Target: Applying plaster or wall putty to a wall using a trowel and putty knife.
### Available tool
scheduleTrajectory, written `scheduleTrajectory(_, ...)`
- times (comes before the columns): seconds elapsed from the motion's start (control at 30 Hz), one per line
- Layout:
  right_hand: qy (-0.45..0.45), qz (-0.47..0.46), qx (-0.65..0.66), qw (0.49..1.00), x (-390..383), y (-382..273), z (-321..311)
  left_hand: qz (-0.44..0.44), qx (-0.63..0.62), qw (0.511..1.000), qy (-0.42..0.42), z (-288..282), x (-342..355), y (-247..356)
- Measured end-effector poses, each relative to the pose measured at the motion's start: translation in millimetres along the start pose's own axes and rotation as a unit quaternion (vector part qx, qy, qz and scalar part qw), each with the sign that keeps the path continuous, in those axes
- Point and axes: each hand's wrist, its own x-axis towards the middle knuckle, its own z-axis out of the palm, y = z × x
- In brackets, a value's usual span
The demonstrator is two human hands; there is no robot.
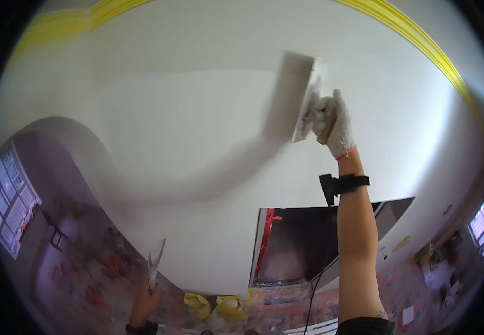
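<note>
Raised high, my right hand (334, 124) wears a whitish knitted glove and is closed round the handle of a plastering trowel (309, 100). The trowel's long pale blade stands nearly upright, edge toward the wall (197, 128); I cannot tell whether it touches. Grey smears mark its back, and its shadow falls to the left. Down at the lower left, my left hand (144, 304) grips a putty knife (153, 265) with the blade pointing up. That hand is dim, and its fingers are partly hidden. A black strap (351, 183) circles my right wrist.
Yellow covering runs along the ceiling moulding (409, 30). Below my right arm is a dark opening (298, 240) with red tape at its left edge. Yellow bags (231, 308) stand on the stained floor, and a black cable (311, 304) hangs nearby. An arched opening (57, 145) lies left.
</note>
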Motion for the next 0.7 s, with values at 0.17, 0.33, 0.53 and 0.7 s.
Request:
scheduleTrajectory(0.17, 0.004, -0.068, -0.12, 0.99, 3.2, 31.2, 108.0, -0.122, -0.01, 0.992, 0.007, -21.3, -21.7, -37.6)
scheduleTrajectory(0.33, 0.003, -0.092, -0.108, 0.99, 28.3, 95.8, 248.8, -0.142, -0.034, 0.989, 0.012, -29.2, -9.0, -40.4)
scheduleTrajectory(0.53, 0.041, -0.179, -0.236, 0.954, 62.8, 161.9, 370.1, -0.147, -0.148, 0.978, -0.001, -41.5, -16.0, -86.9)
scheduleTrajectory(0.7, -0.018, -0.142, -0.339, 0.93, 43.0, 178.7, 419.6, -0.108, -0.113, 0.987, 0.033, -62.1, -44.4, -116.5)
